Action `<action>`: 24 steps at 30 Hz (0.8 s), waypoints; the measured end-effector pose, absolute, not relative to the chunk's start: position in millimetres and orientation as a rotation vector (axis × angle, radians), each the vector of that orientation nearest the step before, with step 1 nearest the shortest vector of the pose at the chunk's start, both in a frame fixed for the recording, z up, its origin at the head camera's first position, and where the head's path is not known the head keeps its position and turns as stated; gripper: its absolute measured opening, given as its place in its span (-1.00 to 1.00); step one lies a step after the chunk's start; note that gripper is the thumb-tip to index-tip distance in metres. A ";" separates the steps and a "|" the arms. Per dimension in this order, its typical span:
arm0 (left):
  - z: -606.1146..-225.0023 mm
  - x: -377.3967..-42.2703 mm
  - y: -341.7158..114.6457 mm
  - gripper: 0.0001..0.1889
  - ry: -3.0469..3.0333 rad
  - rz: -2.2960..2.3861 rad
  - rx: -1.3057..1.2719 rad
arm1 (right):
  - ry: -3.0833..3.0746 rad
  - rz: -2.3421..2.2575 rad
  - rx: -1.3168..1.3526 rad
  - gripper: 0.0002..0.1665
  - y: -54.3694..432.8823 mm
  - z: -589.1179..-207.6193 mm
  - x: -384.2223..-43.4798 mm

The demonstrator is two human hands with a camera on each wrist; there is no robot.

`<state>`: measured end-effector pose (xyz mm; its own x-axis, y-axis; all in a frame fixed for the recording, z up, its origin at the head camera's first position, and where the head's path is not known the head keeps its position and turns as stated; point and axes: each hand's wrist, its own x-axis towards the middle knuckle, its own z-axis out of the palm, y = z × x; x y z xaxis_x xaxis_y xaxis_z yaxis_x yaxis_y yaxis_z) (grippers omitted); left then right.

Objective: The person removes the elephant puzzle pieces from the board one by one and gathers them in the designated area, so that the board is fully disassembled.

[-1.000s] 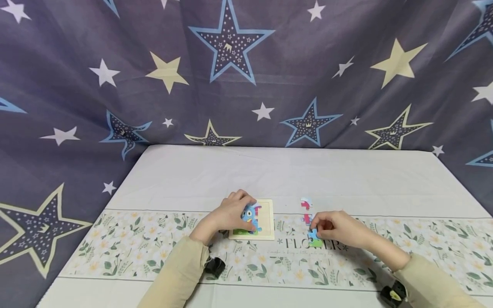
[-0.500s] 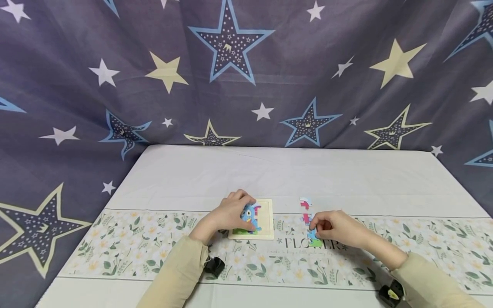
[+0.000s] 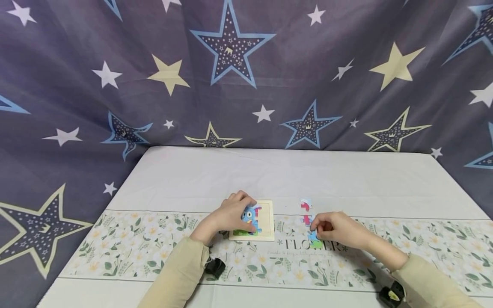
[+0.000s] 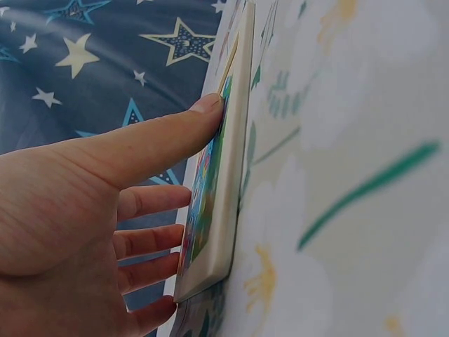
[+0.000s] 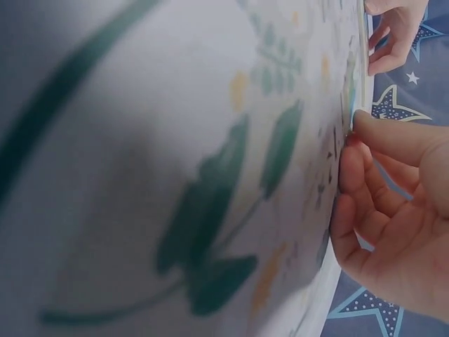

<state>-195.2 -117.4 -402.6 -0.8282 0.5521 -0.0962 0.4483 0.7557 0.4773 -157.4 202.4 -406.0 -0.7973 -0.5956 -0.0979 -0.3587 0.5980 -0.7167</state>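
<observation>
A shallow wooden puzzle tray [image 3: 268,236] holds a partly assembled picture of a blue cartoon character [image 3: 251,214]. My left hand [image 3: 229,214] rests over its left side; in the left wrist view the thumb [image 4: 161,140] presses on the pieces while the other fingers reach toward the tray's edge. To the right, my right hand [image 3: 340,229] pinches a blue-and-green jigsaw piece [image 3: 316,244] at the tabletop, its upper part hidden by the fingers. The right wrist view shows thumb and forefinger together low over the cloth, the piece barely visible.
Beyond the right hand lie a pink jigsaw piece [image 3: 306,220] and a pink-and-pale-blue one [image 3: 306,204]. Both rest on a white tablecloth [image 3: 285,175] with a floral band [image 3: 154,239]. A star-patterned curtain [image 3: 246,94] hangs behind the table.
The head view has tilted up very slightly. Both hands keep nearly the same positions, and the right fingers cover a little more of the blue-and-green jigsaw piece than a second ago.
</observation>
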 end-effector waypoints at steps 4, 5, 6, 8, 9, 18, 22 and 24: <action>-402.7 -195.3 -116.9 -0.27 2.727 0.648 0.790 | 2.540 -1.014 -0.779 -0.90 203.4 -402.9 -159.0; -402.6 -195.3 -116.8 -0.27 2.728 0.648 0.791 | 2.553 -1.007 -0.778 -0.90 203.1 -401.9 -159.8; -402.5 -195.4 -116.7 -0.27 2.727 0.650 0.791 | 2.565 -0.996 -0.774 -0.90 202.5 -401.0 -160.7; -402.2 -195.4 -116.7 -0.27 2.726 0.653 0.792 | 2.586 -0.970 -0.767 -0.90 200.4 -399.1 -162.9; -402.1 -195.3 -116.8 -0.27 2.724 0.653 0.790 | 2.593 -0.961 -0.756 -0.90 198.7 -398.2 -164.0; -401.1 -193.9 -119.5 -0.27 2.712 0.688 0.763 | 2.647 -0.942 -0.769 -0.93 177.2 -391.4 -178.4; -402.4 -194.0 -119.8 -0.28 2.695 0.696 0.765 | 2.655 -0.947 -0.767 -0.93 165.3 -392.3 -183.0; -402.8 -193.9 -120.3 -0.28 2.686 0.705 0.769 | 2.649 -0.958 -0.766 -0.92 158.9 -392.6 -184.7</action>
<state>-193.9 -120.3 -402.8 -0.8264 0.5521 -0.1111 0.4264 0.7422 0.5170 -184.7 158.9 -392.6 -0.8393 -0.5429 -0.0303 -0.3980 0.6513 -0.6461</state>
